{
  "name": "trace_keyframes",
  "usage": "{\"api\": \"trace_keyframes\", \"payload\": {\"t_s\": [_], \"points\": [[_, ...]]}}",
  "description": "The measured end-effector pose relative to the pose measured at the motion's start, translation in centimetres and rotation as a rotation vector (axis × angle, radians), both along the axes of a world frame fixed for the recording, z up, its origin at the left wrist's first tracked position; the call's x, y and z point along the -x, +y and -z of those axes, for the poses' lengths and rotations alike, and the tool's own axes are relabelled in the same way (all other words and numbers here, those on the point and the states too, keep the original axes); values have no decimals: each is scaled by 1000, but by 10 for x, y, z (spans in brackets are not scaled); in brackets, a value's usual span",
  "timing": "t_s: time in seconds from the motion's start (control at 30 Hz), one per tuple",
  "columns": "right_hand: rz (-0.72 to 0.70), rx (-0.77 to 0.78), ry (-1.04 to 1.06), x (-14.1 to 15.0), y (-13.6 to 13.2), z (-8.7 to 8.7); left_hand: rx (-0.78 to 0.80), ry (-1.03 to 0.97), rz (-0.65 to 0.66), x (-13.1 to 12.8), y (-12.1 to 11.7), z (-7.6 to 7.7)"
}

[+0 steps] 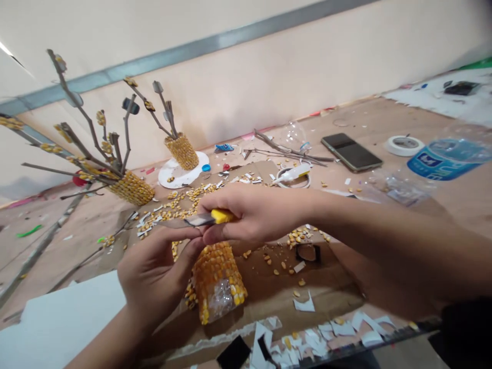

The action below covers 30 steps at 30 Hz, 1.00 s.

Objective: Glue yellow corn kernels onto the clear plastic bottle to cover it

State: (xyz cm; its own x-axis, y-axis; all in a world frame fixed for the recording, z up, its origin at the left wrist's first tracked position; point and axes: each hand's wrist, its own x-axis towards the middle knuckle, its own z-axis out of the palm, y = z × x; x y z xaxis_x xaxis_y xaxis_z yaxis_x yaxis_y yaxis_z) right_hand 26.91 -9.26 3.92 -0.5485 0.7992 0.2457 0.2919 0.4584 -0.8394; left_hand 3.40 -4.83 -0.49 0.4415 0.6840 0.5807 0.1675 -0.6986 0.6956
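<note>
My right hand (255,212) is closed around a box cutter (223,216) with a yellow handle, its blade side pointing left. Thumb and index finger of my left hand (154,269) are pressed together, meeting the right fingertips just under the cutter; whatever they pinch is too small or hidden to make out. Below both hands, a cylinder covered in corn kernels (219,266) lies tilted on a piece of cardboard (269,297). A clear patch without kernels shows near its lower end.
Two kernel-covered pots (134,187) (182,151) holding twigs stand at the back left. Loose kernels (184,202) and white scraps (319,333) are scattered about. A glue tube (294,173), phone (351,151), tape roll (405,145) and cut plastic bottle (442,159) lie rightward.
</note>
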Motion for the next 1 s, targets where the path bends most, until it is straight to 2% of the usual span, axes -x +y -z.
{"api": "trace_keyframes", "payload": {"t_s": [0.1, 0.2, 0.27, 0.37, 0.47, 0.53, 0.73, 0.87, 1.0], "points": [[68, 1, 114, 12, -3, 5, -7, -44, 103, -1, -3, -3], [155, -87, 180, 17, -5, 9, 85, -36, 68, -1, -5, -10], [182, -207, 197, 20, -6, 13, 196, -20, 90, -2, -6, -15], [207, -389, 196, 22, -5, 20, 402, -11, 201, -1, -4, -19], [217, -467, 207, 22, -5, 25, 663, -49, 274, 3, 0, -15], [236, -501, 193, 23, -5, 27, 772, -88, 300, 5, 3, -12], [470, -547, -18, 23, -6, 35, 821, -282, 291, 4, 6, -12], [455, -612, -162, 29, -10, 42, 797, -328, 301, 2, 5, -10], [470, -656, -206, 38, -14, 46, 742, -328, 381, 4, 5, -6]]}}
